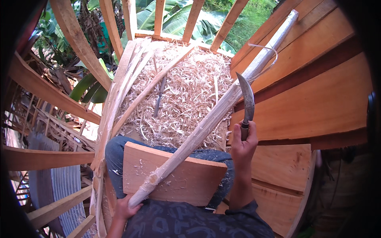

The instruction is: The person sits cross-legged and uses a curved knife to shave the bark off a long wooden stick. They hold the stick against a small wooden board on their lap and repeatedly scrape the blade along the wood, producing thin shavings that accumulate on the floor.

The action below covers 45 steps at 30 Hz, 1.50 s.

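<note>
My left hand (126,209) is closed round the near end of a long, pale wooden pole (202,129). The pole slants up and away to the right, crossing a wooden board (174,168) that lies on my lap. A thin curled strip (274,59) hangs off the pole near its far end. Raised on the right, my right hand (244,141) grips a sickle (248,95) by its short dark handle. The curved blade points upward, close beside the pole in the picture; whether it touches the wood I cannot tell.
Wood shavings (178,99) cover the floor ahead. A dark, slim tool (159,97) and a long stick (154,83) lie on them. Long wooden strips (119,87) lean along the left. Upright slats (158,18) rise all round, with orange-brown planks (313,103) on the right.
</note>
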Motion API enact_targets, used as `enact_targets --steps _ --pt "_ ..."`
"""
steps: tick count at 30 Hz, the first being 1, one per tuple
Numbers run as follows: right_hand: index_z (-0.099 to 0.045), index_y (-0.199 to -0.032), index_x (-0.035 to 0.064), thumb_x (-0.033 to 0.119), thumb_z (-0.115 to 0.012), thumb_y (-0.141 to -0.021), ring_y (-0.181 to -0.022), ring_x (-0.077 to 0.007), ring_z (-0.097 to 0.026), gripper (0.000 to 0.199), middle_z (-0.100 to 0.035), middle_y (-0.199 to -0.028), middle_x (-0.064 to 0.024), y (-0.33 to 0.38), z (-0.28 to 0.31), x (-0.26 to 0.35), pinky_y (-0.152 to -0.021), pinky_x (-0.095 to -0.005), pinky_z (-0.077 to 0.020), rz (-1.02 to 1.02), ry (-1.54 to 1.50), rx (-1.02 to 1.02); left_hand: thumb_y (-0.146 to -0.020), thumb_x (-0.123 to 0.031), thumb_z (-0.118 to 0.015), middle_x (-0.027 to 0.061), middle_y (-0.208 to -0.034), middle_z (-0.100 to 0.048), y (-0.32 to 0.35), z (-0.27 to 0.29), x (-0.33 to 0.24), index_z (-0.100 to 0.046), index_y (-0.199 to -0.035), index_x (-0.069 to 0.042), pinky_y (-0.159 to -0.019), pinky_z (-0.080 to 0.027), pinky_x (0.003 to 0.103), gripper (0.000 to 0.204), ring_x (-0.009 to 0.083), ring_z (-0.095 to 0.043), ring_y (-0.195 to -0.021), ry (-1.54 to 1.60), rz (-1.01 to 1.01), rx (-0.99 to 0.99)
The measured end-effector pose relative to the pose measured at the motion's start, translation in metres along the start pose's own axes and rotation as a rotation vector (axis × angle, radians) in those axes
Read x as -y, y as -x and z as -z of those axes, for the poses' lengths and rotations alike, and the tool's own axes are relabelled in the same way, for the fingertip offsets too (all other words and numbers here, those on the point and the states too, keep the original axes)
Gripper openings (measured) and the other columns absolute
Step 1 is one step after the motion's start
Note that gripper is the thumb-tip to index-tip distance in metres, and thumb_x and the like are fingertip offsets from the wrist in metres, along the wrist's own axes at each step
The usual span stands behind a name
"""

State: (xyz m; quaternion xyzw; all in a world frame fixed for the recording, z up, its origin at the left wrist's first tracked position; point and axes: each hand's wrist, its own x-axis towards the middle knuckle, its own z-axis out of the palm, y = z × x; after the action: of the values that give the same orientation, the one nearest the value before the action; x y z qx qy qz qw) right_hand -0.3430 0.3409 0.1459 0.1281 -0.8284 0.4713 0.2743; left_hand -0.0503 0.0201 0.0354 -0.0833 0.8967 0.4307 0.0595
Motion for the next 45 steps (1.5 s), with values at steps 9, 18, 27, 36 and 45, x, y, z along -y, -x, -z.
enact_targets --steps 9,18,27,36,45 --pt "-0.047 -0.096 0.0038 0.016 -0.048 -0.094 -0.035 -0.0041 -0.036 0.013 -0.04 -0.053 0.0019 -0.011 0.027 0.042 -0.031 -0.0202 -0.0292 -0.882 -0.78 0.326 -0.059 -0.027 -0.081 0.0176 -0.076 -0.065 -0.003 0.0 -0.001 -0.062 -0.094 -0.005 -0.06 -0.052 0.039 0.046 0.0336 -0.065 -0.07 0.006 -0.002 0.01" --pt "-0.051 -0.093 0.0017 0.017 -0.048 -0.093 -0.034 -0.0048 -0.036 0.016 -0.04 -0.052 0.0012 -0.014 0.026 0.035 -0.029 -0.0209 -0.0289 -0.766 -0.622 0.656 -0.059 -0.027 -0.081 0.0172 -0.076 -0.065 0.001 0.0 -0.001 -0.062 -0.094 -0.005 -0.061 -0.052 0.039 0.045 0.0332 -0.065 -0.07 -0.007 0.065 0.007" --pt "-0.049 -0.099 0.0025 0.019 -0.045 -0.094 -0.032 -0.0054 -0.033 0.017 -0.038 -0.051 0.0015 -0.016 0.022 0.031 -0.028 -0.0217 -0.029 -0.712 -0.647 0.523 -0.06 -0.028 -0.08 0.0165 -0.076 -0.065 0.0 0.0 0.0 -0.063 -0.094 -0.007 -0.061 -0.052 0.038 0.044 0.0328 -0.065 -0.07 -0.023 0.059 0.01" --pt "-0.05 -0.094 0.0027 0.018 -0.046 -0.094 -0.032 -0.0046 -0.034 0.016 -0.04 -0.051 0.0018 -0.03 0.031 0.028 -0.03 -0.0201 -0.0285 -0.758 -0.656 0.469 -0.06 -0.029 -0.08 0.0163 -0.075 -0.065 -0.001 -0.002 -0.006 -0.063 -0.092 -0.006 -0.061 -0.051 0.039 0.043 0.0336 -0.065 -0.069 0.014 0.048 -0.01" --pt "-0.047 -0.086 0.0047 0.011 -0.056 -0.089 -0.037 -0.0035 -0.038 0.011 -0.044 -0.054 0.0021 0.035 0.006 0.021 -0.033 -0.0195 -0.0307 -0.676 -0.542 0.475 -0.061 -0.026 -0.08 0.0163 -0.075 -0.064 -0.002 0.0 -0.008 -0.062 -0.09 -0.005 -0.061 -0.051 0.038 0.04 0.0327 -0.065 -0.069 -0.008 0.011 -0.021"
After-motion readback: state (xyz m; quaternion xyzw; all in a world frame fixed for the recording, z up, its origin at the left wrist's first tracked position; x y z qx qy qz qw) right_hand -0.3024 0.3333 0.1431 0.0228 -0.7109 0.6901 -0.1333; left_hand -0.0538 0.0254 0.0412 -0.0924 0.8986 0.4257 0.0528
